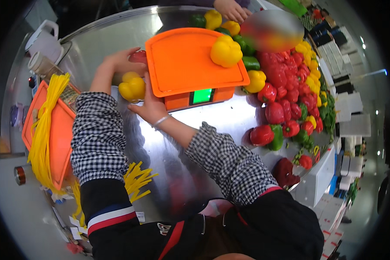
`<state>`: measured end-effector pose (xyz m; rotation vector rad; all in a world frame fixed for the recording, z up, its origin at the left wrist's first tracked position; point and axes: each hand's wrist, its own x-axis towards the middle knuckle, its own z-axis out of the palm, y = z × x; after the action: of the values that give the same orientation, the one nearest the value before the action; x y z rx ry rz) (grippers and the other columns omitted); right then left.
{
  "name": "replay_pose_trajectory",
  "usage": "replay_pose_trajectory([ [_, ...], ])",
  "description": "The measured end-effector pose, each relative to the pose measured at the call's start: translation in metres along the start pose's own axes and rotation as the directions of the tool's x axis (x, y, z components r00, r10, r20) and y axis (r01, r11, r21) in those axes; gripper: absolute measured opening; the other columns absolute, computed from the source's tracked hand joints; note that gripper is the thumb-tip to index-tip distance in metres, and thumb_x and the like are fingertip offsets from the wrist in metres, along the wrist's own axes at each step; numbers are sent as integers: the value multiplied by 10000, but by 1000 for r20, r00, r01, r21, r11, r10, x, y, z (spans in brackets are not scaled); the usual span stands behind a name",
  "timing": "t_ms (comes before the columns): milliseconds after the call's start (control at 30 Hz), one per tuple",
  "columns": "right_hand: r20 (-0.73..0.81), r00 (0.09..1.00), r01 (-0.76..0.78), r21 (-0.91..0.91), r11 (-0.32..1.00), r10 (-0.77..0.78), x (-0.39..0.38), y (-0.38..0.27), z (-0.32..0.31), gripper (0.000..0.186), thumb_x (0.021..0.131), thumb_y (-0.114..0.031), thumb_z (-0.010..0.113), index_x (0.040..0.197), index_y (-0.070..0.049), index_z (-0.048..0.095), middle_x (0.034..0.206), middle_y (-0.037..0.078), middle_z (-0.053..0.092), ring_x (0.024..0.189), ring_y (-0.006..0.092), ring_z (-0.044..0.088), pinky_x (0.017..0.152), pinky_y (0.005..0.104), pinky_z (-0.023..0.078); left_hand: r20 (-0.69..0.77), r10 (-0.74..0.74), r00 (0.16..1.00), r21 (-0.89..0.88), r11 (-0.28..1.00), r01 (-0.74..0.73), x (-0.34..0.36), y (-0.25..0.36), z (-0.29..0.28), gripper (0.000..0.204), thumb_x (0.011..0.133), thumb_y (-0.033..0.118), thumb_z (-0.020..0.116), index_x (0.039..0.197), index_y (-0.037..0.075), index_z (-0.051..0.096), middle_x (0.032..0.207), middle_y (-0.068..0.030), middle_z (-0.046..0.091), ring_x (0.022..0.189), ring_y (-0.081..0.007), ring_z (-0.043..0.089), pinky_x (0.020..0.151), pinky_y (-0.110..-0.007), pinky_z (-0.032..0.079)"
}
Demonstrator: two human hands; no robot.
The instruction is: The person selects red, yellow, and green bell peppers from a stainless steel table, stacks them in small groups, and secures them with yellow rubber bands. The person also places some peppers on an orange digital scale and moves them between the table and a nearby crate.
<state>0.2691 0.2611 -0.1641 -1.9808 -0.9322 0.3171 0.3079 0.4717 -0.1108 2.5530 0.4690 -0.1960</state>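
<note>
Relative to the middle of the view, an orange scale (201,65) sits toward twelve o'clock on the metal surface (156,156). Its shallow, rimmed pan holds one large yellow pepper (226,51) at the pan's two o'clock, and a green-lit display (202,95) glows at its five.

Just off the pan's nine o'clock edge, the left hand (125,60) curls over a red pepper (138,56); how firmly it grips I cannot tell. The right hand (153,103) spreads thumb and fingers wide around a second yellow pepper (132,88) at the scale's eight o'clock; whether it grips is unclear.

At nine o'clock, yellow strips (47,130) drape across an orange tray (61,145). A tub (43,65) and a white jug (44,41) stand at ten; their contents cannot be made out. Heaped red peppers (281,78) lie at two, a white box (315,184) at four.
</note>
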Motion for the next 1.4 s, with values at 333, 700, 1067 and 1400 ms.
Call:
replay_pose_trajectory([
  [333,-16,994,105,120,987,-104,-69,-4,-19,799,671,-228,811,1334,-51,404,1214,215,568,1118,408,534,977,462,418,21,39,999,-72,997,-37,-90,16,32,723,747,515,756,1280,79,535,1114,-189,664,1054,-331,635,887,-398,501],
  [700,163,986,56,-41,998,-48,-305,30,-166,796,674,-292,817,1351,-132,430,1240,140,556,1161,333,497,1026,435,328,-2,-187,982,101,977,186,-261,224,166,756,740,626,683,1292,145,491,1032,-168,692,939,-358,674,770,-448,521],
  [1067,268,953,176,-95,980,-145,-391,63,-252,868,669,-368,829,1380,-106,406,1317,162,492,1216,351,465,1046,447,335,13,-280,960,162,948,274,-305,317,225,790,759,623,664,1333,121,460,1079,-158,683,968,-340,670,799,-425,523],
  [1400,89,984,165,-118,979,-155,-357,166,-397,548,784,-282,741,1248,-59,553,1285,185,519,1178,370,501,1003,430,413,-247,-107,963,213,964,161,-282,338,211,857,739,456,770,1405,60,404,1337,-203,518,1180,-377,535,966,-446,455],
])
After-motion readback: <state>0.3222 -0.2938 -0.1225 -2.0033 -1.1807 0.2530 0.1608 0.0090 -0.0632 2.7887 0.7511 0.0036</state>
